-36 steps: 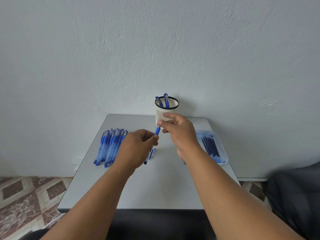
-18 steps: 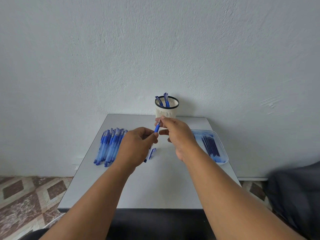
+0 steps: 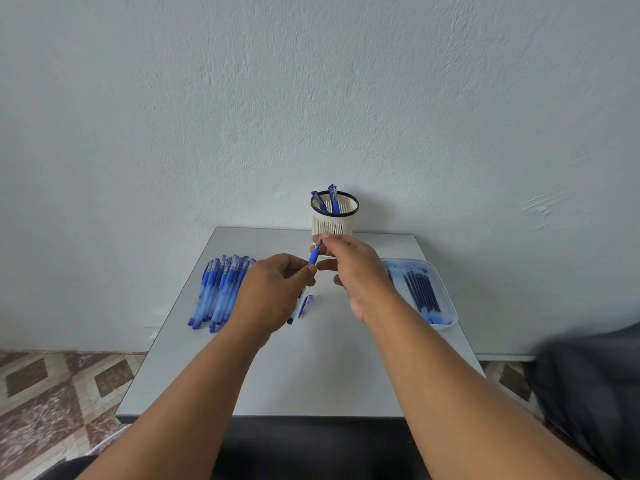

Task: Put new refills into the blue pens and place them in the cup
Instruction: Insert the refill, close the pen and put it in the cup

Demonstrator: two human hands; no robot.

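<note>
Above the middle of the table (image 3: 304, 368), you hold 1 blue pen (image 3: 314, 257) between both hands, tilted so its upper end leans toward the far edge and a little to the right. Your left hand (image 3: 268, 296) grips the lower part, thumb and forefinger curled and pinching the barrel where the blue grip section begins; the rest of the barrel is hidden inside that hand. Your right hand (image 3: 356, 271) pinches the upper tip between thumb and forefinger, with the other fingers curled loosely below and apart from the pen. The visible stretch between the 2 pinches is solid blue, narrowing to a pale point at your right fingertips.

Just beyond your right hand, at the far edge of the table, stands the white ribbed cup (image 3: 334, 220) with a dark rim, and 2 blue pens (image 3: 333, 199) lean inside it. Near the left edge lies a bundle of blue pens (image 3: 218, 292), side by side, their caps toward the far edge. Below your left hand, 1 small blue cap (image 3: 306, 305) lies on the table beside a thin dark piece, partly hidden. Along the right edge sits a shallow clear tray (image 3: 446, 306) holding dark blue refills (image 3: 420, 292) in a row.
</note>
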